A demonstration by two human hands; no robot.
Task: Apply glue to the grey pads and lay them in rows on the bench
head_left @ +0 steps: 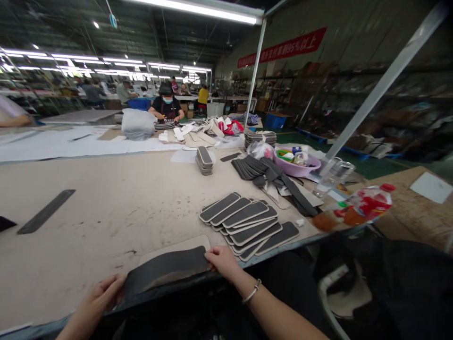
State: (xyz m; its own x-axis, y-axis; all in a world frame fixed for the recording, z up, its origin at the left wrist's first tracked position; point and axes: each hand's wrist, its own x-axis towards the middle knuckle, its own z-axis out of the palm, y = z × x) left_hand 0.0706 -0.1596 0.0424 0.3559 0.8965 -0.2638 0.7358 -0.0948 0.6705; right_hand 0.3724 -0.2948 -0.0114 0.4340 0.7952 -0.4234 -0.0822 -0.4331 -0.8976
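Note:
A long dark grey strip (pixel 166 269) lies at the near edge of the beige table (pixel 106 208), on top of a beige backing piece (pixel 177 246) of similar shape. My left hand (pixel 102 295) pinches the strip's left end with closed fingers. At the strip's right end, my right hand (pixel 223 260) presses down on it with fingers together; a metal bangle sits on that wrist. Just right of my right hand several finished dark strips with pale borders (pixel 247 224) are fanned out in an overlapping row.
A small stack of strips (pixel 204 160), a heap of dark pieces (pixel 269 172), a pink basin (pixel 299 165), a glass (pixel 332 177) and bottles (pixel 357 205) sit to the right. One loose strip (pixel 46 211) lies left. People work at far tables.

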